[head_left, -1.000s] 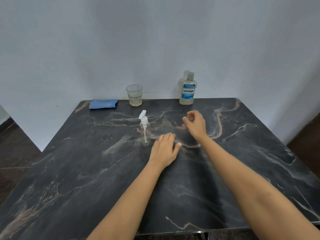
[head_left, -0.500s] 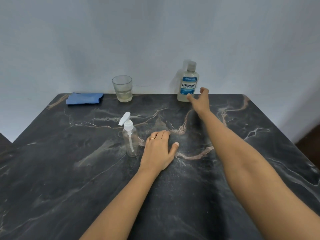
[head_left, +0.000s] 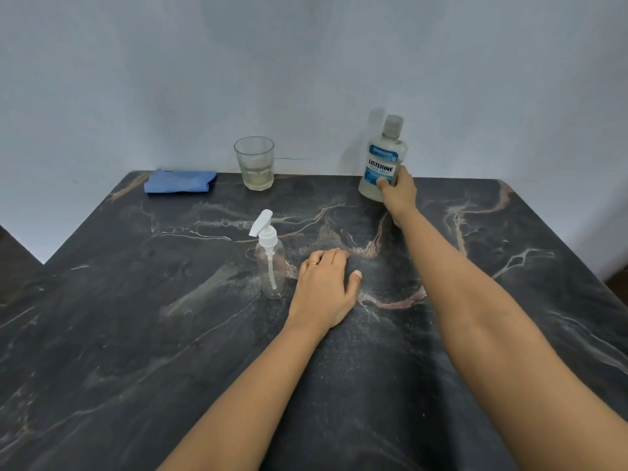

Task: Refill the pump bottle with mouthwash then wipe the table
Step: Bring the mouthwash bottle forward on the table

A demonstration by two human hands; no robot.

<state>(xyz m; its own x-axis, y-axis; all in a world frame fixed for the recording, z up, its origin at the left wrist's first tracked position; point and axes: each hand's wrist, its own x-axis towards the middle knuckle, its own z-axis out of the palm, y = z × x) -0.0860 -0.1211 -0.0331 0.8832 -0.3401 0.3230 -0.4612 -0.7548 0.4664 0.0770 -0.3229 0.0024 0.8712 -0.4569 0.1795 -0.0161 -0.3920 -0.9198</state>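
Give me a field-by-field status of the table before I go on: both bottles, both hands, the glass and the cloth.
clear plastic pump bottle: upright mid-table, white pump fitted, looks empty
blue-labelled plastic mouthwash bottle: at far edge, cap on, leaning slightly
right hand: grips the mouthwash bottle's lower body
left hand: flat on the dark marble table, beside the pump bottle
clear drinking glass: far edge, a little pale liquid inside
folded blue cloth: far left corner, untouched
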